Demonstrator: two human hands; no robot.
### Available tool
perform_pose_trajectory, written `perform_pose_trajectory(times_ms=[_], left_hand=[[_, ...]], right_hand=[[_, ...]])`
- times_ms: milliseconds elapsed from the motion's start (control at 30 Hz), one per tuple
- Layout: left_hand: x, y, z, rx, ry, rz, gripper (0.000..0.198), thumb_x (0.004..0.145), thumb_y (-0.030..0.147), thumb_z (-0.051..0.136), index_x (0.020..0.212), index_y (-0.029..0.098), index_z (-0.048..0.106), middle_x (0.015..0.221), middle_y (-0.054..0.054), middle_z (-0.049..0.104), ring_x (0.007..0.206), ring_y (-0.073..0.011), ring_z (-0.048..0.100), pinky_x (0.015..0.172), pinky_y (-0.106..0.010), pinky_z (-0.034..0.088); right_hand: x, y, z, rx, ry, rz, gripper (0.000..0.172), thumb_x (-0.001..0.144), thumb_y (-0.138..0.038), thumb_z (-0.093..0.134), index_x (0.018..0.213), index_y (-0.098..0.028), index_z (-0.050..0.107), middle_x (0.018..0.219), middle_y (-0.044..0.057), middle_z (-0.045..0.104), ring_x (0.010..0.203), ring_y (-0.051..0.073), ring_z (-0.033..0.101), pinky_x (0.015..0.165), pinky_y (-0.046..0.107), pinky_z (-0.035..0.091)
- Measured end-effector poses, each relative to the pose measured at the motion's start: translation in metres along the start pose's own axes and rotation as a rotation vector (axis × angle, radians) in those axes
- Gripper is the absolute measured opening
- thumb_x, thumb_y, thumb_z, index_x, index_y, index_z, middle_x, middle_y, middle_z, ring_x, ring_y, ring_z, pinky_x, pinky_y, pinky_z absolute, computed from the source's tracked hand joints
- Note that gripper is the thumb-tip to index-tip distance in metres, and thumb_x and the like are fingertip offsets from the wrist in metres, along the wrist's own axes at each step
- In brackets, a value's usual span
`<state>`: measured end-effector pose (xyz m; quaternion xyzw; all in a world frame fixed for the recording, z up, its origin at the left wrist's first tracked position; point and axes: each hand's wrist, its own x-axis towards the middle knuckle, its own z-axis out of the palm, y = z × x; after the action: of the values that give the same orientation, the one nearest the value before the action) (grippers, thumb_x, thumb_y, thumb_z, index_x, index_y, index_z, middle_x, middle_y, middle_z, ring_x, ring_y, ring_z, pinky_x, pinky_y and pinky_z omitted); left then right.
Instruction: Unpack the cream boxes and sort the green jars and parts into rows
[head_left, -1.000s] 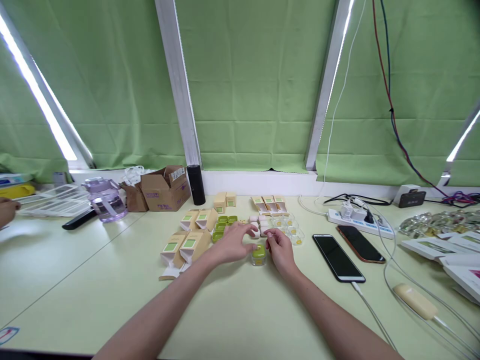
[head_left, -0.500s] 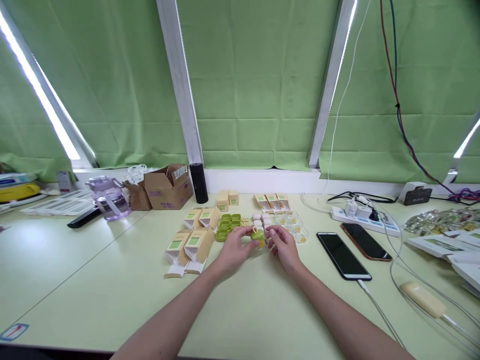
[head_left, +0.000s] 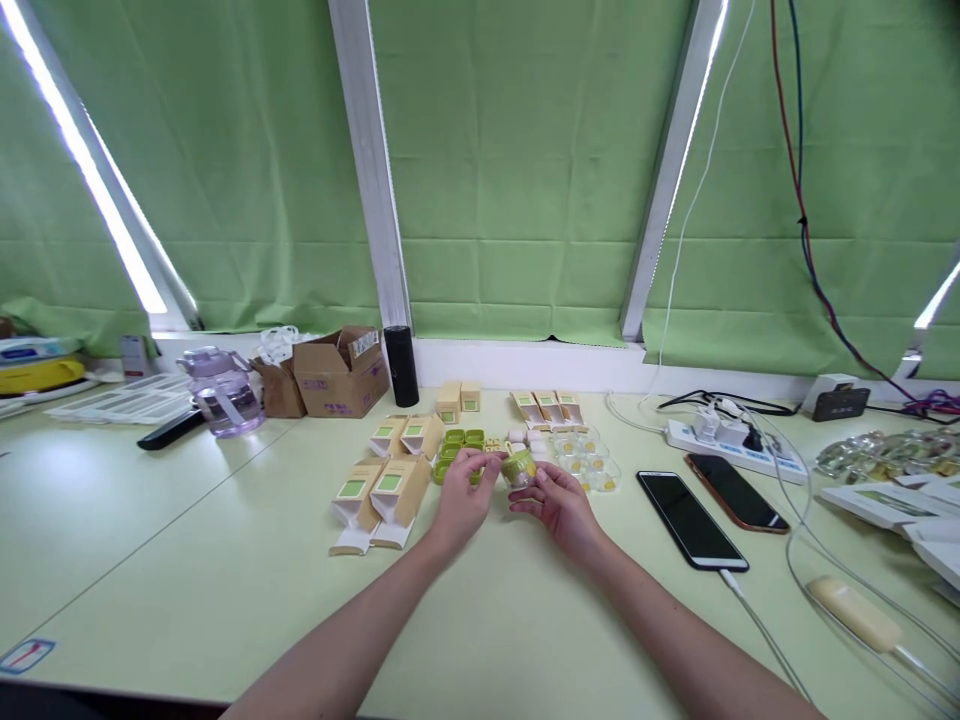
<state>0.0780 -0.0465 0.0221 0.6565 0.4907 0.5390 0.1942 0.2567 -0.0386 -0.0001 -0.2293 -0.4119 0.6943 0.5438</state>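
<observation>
Between my hands, just above the table, is a small clear jar with a green lid; it is tilted, and something yellow shows in it. My right hand grips the jar's lower part with thumb and fingers. At the lid's left edge, the pinched fingertips of my left hand meet a small pale loop. Just beyond the hands are green square lids, small yellowish pieces, pale pink round pieces and clear cups with yellow bits.
Opened kraft boxes lie left of my hands, with more small boxes behind. Two phones, a power strip and cables occupy the right. A purple jug, cardboard carton and black cylinder stand back left.
The jar has turned so more of its clear side faces me. My right hand has shifted beneath and around its lower part, while my left fingertips have drawn to the lid's edge.
</observation>
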Motion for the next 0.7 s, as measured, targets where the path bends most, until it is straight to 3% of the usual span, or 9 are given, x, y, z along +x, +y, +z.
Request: perform_pose_trajectory(times_ms=[133, 267, 700], left_hand=[[-0.0005, 0.0009, -0.0018, -0.035, -0.024, 0.035, 0.036, 0.100, 0.046, 0.052, 0.095, 0.022, 0.080, 0.097, -0.010, 0.072, 0.098, -0.0233, 0.066, 0.094, -0.039, 0.053], [-0.0012, 0.0025, -0.0019, -0.028, -0.048, 0.019, 0.029, 0.097, 0.040, 0.056, 0.099, 0.024, 0.080, 0.094, -0.009, 0.071, 0.098, -0.0235, 0.065, 0.093, -0.038, 0.053], [-0.0019, -0.0042, 0.0012, -0.034, -0.017, 0.016, 0.027, 0.094, 0.038, 0.061, 0.106, 0.023, 0.080, 0.105, -0.010, 0.069, 0.099, -0.0224, 0.066, 0.095, -0.038, 0.054]], right_hand=[[0.0005, -0.0008, -0.0056, 0.043, -0.061, 0.101, 0.033, 0.087, -0.046, 0.072, 0.095, -0.014, 0.072, 0.086, 0.013, 0.078, 0.074, 0.024, 0.075, 0.077, 0.040, 0.060], [0.0012, 0.0013, -0.0083, 0.064, -0.066, 0.160, 0.033, 0.095, -0.041, 0.061, 0.097, -0.011, 0.074, 0.087, 0.017, 0.078, 0.076, 0.026, 0.075, 0.079, 0.042, 0.059], [-0.0003, -0.0008, -0.0056, 0.040, -0.058, 0.130, 0.032, 0.092, -0.044, 0.067, 0.094, -0.013, 0.074, 0.088, 0.016, 0.079, 0.078, 0.026, 0.077, 0.080, 0.042, 0.060]])
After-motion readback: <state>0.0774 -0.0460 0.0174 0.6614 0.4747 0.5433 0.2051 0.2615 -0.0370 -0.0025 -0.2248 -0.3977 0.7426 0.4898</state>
